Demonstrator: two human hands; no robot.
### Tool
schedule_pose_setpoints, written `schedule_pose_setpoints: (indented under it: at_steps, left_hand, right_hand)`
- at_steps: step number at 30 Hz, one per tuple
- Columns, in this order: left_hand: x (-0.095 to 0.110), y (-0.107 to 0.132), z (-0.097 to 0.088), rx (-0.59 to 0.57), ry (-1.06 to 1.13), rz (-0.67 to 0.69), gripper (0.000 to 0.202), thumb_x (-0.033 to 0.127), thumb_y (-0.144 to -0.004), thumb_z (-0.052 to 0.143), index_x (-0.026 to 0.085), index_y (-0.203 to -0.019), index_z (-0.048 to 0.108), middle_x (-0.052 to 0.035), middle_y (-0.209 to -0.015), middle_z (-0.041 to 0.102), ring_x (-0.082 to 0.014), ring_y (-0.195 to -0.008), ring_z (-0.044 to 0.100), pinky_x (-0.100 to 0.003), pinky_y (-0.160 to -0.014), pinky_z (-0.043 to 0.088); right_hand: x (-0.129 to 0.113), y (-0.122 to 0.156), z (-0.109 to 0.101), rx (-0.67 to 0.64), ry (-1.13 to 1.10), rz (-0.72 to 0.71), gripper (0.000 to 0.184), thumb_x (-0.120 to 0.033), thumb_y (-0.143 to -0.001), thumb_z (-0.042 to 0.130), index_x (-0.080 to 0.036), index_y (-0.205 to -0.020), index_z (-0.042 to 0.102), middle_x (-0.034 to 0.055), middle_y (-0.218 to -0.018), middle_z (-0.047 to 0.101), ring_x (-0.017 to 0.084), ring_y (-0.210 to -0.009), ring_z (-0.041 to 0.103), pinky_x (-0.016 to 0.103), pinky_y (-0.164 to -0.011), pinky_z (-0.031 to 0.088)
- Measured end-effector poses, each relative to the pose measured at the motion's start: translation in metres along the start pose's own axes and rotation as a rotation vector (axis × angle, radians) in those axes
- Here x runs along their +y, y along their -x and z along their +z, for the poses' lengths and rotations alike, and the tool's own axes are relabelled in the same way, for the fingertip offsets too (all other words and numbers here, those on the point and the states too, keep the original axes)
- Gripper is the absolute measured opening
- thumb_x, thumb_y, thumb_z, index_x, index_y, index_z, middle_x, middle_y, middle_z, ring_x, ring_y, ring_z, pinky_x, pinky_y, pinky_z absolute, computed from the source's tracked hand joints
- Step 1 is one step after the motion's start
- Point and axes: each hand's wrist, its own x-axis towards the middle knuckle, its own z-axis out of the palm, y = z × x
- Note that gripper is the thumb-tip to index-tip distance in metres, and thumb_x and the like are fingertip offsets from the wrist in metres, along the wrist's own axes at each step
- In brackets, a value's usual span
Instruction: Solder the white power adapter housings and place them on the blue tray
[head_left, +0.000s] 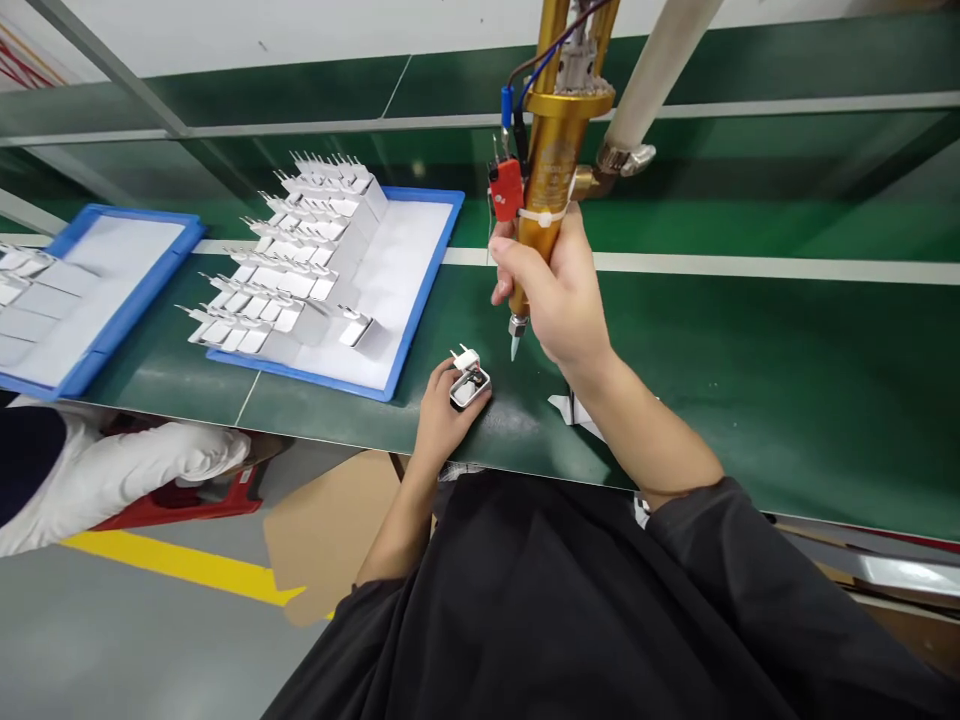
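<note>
Low over the front of the green bench, my left hand (444, 418) grips a small white charger housing (470, 388). Its open side faces up and shows dark parts inside; a white plug cap (466, 359) with two pins sits at its far end. My right hand (562, 290) is wrapped round a hanging gold dispensing gun (551, 165) with a red switch (505, 188) on its side. The gun's pale pointed nozzle (514, 346) points down, to the right of the housing and apart from it.
A blue-rimmed tray (420, 290) holds rows of white chargers (289, 260) on the left, with another blue tray (135, 335) beyond it. White scraps (574, 412) lie under my right forearm. A thick hose (660, 75) joins the gun. Another person's white sleeve (150, 460) shows at lower left.
</note>
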Motion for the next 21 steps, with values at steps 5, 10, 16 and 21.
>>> schedule_pose_setpoints:
  at_steps: [5,10,16,21]
  left_hand:
    - [0.022,0.009,0.004,-0.002,0.053,-0.095,0.040,0.045,-0.081,0.067,0.020,-0.111,0.057,-0.0046,-0.091,0.071,-0.0211,-0.082,0.069,-0.030,-0.073,0.051]
    - [0.029,0.008,-0.005,0.061,0.109,0.053,0.036,0.038,-0.075,0.073,0.020,-0.105,0.064,-0.0038,-0.094,0.072,-0.0191,-0.083,0.067,-0.027,-0.076,0.051]
    - [0.035,0.004,-0.017,0.083,0.090,0.092,0.036,0.037,-0.074,0.073,0.018,-0.104,0.067,-0.0041,-0.093,0.072,-0.0184,-0.079,0.067,-0.027,-0.075,0.052]
    - [0.040,0.006,-0.020,0.075,0.056,0.077,0.035,0.038,-0.073,0.073,0.018,-0.101,0.067,-0.0036,-0.091,0.072,-0.0185,-0.079,0.066,-0.028,-0.076,0.052]
  right_hand:
    - [-0.016,0.022,0.013,0.044,0.092,-0.033,0.039,-0.051,-0.084,0.059,-0.025,-0.105,0.038,-0.0010,-0.091,0.057,0.008,-0.072,0.059,0.025,-0.062,0.052]
    - [-0.017,0.030,0.019,0.027,0.107,-0.080,0.040,-0.044,-0.080,0.066,-0.023,-0.103,0.040,-0.0021,-0.084,0.055,0.009,-0.072,0.060,0.028,-0.066,0.056]
    - [-0.013,0.029,0.021,0.032,0.111,-0.139,0.033,-0.035,-0.081,0.064,-0.023,-0.101,0.040,0.0004,-0.098,0.057,0.014,-0.097,0.063,0.031,-0.077,0.059]
    - [-0.012,0.027,0.020,0.026,0.168,-0.142,0.026,-0.030,-0.084,0.058,-0.022,-0.101,0.040,0.0012,-0.099,0.055,0.013,-0.096,0.061,0.032,-0.079,0.058]
